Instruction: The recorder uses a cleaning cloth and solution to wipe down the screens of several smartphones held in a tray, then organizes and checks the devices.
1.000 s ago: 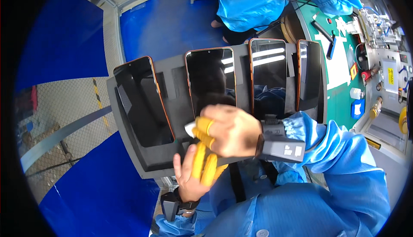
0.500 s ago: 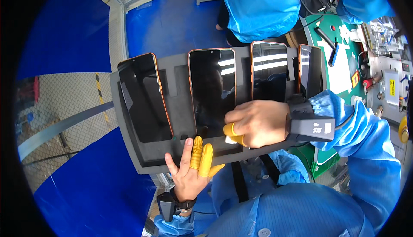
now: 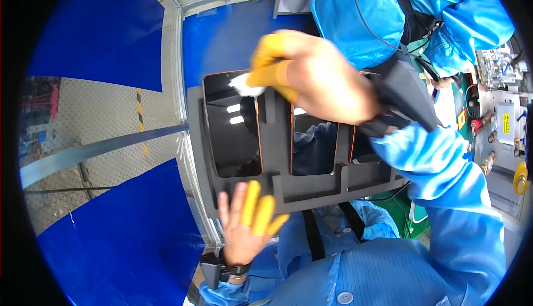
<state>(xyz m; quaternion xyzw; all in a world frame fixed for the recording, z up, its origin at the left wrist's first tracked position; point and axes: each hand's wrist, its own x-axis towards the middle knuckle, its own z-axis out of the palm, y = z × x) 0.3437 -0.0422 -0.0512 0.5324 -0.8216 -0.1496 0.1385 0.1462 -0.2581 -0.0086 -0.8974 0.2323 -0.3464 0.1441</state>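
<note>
Presently, right hand pinches white cloth at far end of leftmost phone; left hand spread at edge of gray tray.

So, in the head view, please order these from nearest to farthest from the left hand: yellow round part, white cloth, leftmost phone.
1. Leftmost phone: just ahead of the left hand.
2. White cloth: over the phone's far end, in the right hand.
3. Yellow round part: far right.

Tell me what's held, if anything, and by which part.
The right hand holds a white cloth, apparently by its right side; blur hides exactly where. The left hand holds nothing.
</note>
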